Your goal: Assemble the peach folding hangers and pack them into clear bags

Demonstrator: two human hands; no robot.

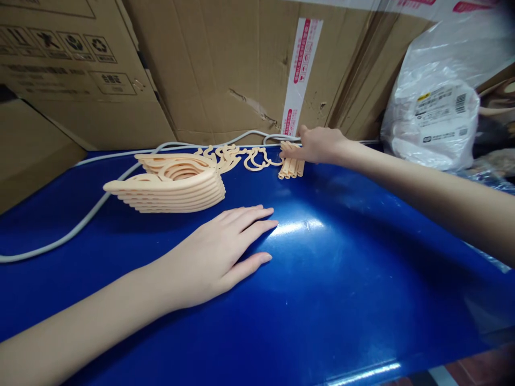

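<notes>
Box (225,69) & cord (86,217) close behind, stacked pieces (177,194) to L. Sticks (290,171) under R hand (319,143) fingers, can't tell if gripped; L hand (219,252) flat, fingers slightly spread.

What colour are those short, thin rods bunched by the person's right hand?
The rods are a pale peachy cream, best seen in the head view.

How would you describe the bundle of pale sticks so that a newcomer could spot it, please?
On the blue table, find the far edge, beneath the white tape strip on the cardboard. There, at the right hand, lies the bundle of sticks, straight and side by side, unlike the thin curved pieces to its left.
</notes>
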